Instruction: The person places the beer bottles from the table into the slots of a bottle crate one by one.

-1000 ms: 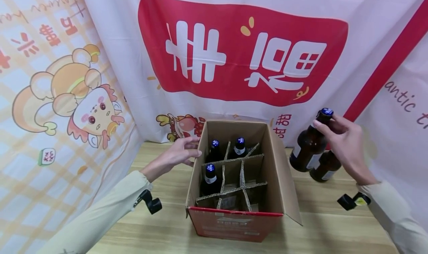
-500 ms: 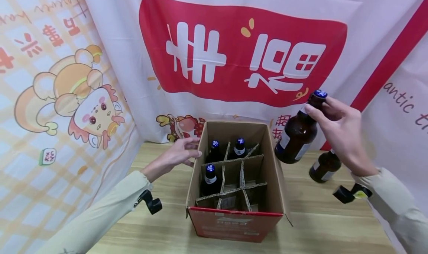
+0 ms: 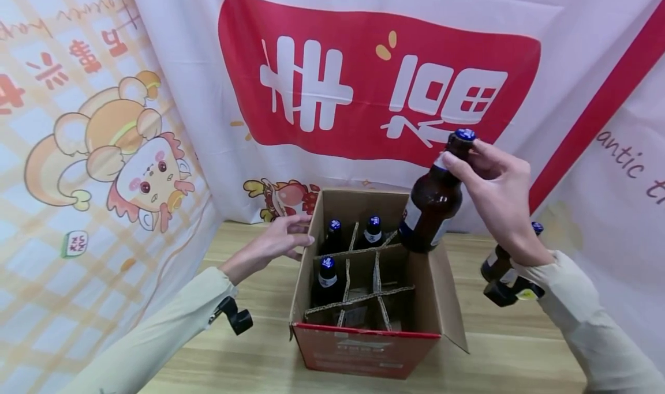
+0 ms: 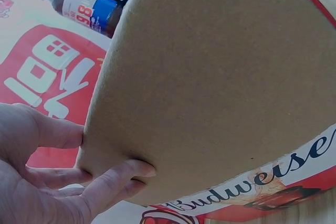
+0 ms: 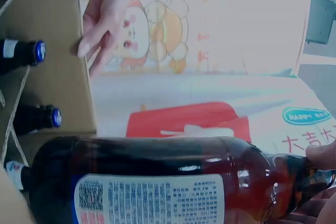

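Note:
My right hand grips a brown beer bottle by its neck, just under the blue cap. The bottle hangs tilted above the back right corner of an open cardboard box. Inside, cardboard dividers form compartments, and three blue-capped bottles stand in them: back left, back middle and left middle. My left hand holds the box's left side near the back. In the left wrist view, its fingers press the cardboard flap, with the thumb at its edge.
Another brown bottle stands on the wooden table right of the box, partly hidden by my right wrist. A flap sticks out from the box's right side. Printed cloth hangs behind and at both sides.
My right hand has lifted the bottle from beside the other one and carried it left, over the box's right edge. The left hand has stayed at the box.

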Available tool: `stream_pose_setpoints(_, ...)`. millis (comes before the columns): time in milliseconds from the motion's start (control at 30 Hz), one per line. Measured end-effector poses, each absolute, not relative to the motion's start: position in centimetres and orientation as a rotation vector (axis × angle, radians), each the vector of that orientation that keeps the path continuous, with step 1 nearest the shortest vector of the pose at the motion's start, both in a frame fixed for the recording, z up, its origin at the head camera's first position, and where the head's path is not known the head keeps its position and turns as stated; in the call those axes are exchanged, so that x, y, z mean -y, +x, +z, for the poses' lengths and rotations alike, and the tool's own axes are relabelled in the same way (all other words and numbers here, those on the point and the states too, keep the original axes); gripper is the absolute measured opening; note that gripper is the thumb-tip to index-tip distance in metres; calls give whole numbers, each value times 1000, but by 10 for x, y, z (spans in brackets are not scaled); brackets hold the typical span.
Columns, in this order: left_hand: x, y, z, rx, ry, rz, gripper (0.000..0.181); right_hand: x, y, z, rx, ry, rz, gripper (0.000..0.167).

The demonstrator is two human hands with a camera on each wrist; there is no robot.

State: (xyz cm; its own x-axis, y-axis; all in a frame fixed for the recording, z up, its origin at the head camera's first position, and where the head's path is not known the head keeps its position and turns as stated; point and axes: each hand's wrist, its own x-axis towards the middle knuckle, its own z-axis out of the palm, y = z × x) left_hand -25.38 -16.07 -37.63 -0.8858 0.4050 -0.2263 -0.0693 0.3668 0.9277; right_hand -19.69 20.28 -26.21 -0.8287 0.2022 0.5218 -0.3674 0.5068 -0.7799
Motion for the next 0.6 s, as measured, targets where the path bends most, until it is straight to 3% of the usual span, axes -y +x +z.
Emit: stream_pose_setpoints(600,159,-255,-377,-2183,278,1573,68,-156,-218,-295,2438,431,1363,45)
